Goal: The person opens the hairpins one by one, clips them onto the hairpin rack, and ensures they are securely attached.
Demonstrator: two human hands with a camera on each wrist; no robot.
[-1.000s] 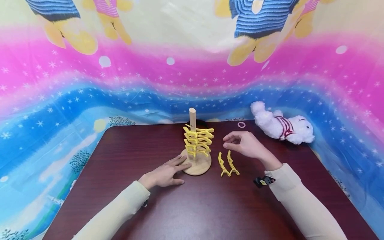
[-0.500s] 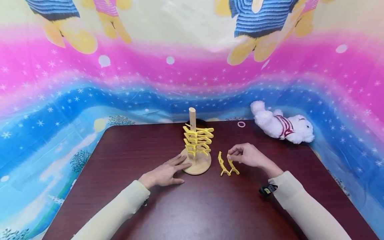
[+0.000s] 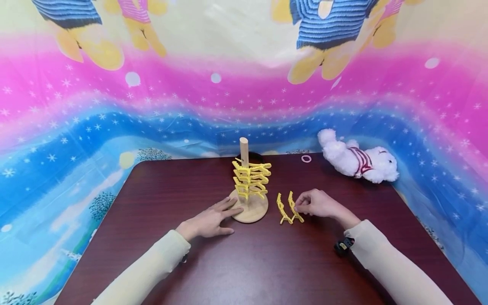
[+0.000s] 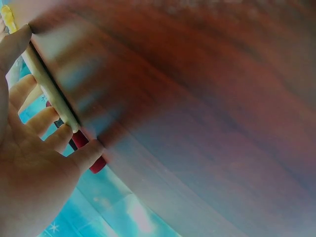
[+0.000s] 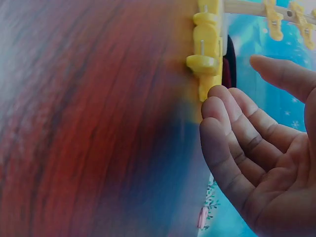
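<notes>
A wooden stand has an upright post and a round base. Several yellow alligator hair clips grip the post one above another. My left hand lies with spread fingers on the base's left side and the tabletop. Right of the stand, two more yellow clips lie side by side, the left clip and the right clip. Beside the right clip is my right hand. In the right wrist view its fingertips are close to a yellow clip, with the thumb apart from the fingers; contact is unclear.
A white plush toy with a striped band lies at the back right of the dark table. Near the back edge is a small pale pink ring. A dark round thing sits behind the post. A printed curtain surrounds the table.
My right hand has come down from beside the stand, touched near the top of the right clip, then shifted toward me along its right side. The left hand and the clips stay put.
</notes>
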